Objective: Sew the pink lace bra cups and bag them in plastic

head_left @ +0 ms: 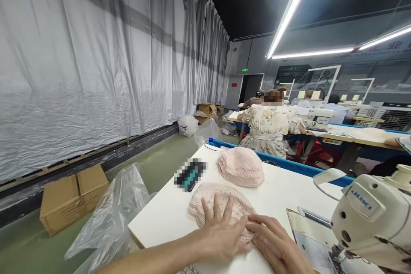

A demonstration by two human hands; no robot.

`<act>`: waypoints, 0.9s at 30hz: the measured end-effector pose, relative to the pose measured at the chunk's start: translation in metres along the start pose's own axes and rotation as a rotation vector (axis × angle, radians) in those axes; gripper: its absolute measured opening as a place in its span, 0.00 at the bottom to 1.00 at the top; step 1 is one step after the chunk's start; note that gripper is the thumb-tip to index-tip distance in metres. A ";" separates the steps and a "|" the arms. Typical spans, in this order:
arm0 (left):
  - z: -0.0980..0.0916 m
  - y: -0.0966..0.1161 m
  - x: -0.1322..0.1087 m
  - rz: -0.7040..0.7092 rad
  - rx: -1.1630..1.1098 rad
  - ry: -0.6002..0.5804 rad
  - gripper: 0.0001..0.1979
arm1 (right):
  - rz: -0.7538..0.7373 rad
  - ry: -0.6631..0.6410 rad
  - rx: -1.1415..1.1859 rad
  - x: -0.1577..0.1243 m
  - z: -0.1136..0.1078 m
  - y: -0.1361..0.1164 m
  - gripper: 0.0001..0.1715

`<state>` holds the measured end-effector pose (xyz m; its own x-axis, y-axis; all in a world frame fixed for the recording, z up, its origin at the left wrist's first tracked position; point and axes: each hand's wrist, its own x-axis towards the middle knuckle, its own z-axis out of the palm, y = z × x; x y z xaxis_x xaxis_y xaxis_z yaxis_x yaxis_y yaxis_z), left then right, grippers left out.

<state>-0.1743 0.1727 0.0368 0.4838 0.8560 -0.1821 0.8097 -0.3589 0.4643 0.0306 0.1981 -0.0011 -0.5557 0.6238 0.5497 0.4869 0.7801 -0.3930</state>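
Pink knitted hat (212,205) at the frame's lower centre lies under my left hand (221,233) and right hand (276,246), both pressed flat, fingers spread.

Pink knitted hat (208,199), flat on table (160,218)

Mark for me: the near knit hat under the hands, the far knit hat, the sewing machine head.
near knit hat (210,203), head view, bare top-left of the crown
far knit hat (240,167), head view, middle of the dome
sewing machine head (369,218), head view, white side of the casing
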 end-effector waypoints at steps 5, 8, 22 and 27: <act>-0.007 0.017 -0.030 -0.016 -0.085 0.002 0.26 | 0.006 -0.037 0.048 -0.016 -0.009 -0.013 0.14; -0.019 0.020 -0.037 -0.052 -0.106 0.150 0.15 | 0.074 -0.043 0.110 -0.017 -0.008 -0.017 0.16; -0.020 0.011 -0.002 -0.038 -0.245 0.293 0.04 | 0.064 0.028 0.177 -0.002 -0.005 -0.010 0.06; -0.026 0.008 -0.003 -0.049 -0.337 0.382 0.07 | -0.016 -0.005 0.012 0.008 -0.007 -0.007 0.08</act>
<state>-0.1775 0.1767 0.0635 0.2413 0.9663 0.0896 0.6461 -0.2288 0.7282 0.0277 0.1973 0.0115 -0.5670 0.6113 0.5521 0.4700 0.7906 -0.3926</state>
